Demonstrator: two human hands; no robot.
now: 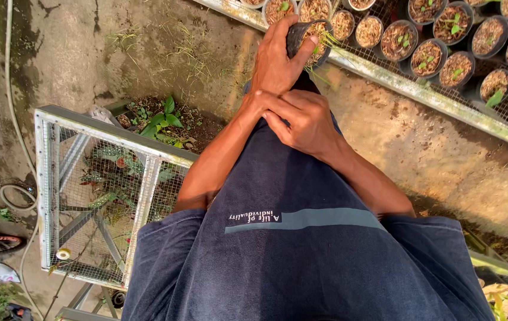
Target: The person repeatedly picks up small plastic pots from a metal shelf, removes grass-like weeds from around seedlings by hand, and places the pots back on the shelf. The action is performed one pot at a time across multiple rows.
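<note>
Concrete, stained and damp-looking with patches of green growth, formed the floor [147,53] of an outdoor plant nursery. A pale hose [11,119] ran along the left edge of it. A metal-framed table [52,178] with a wire-mesh top stood at lower left, leafy green plants [162,122] showing beside and beneath it in dark soil. A second mesh table [396,80] crossed the upper right, carrying rows of small round black pots [427,56] filled with coarse brown medium, several with small green seedlings.

The person wore a dark blue shirt [301,261] with a grey band across it.

The left hand [278,56] held a small black plastic pot [307,35] above the edge of the upper table, tipped so its mouth faced the camera. Its fingers were wrapped around the pot wall, thumb across the rim. Brown fibrous medium and thin green leaves showed at the mouth, the leaves trailing downward.

The right hand [301,119] rested against the left wrist, fingers curled together and touching it, holding no object.
</note>
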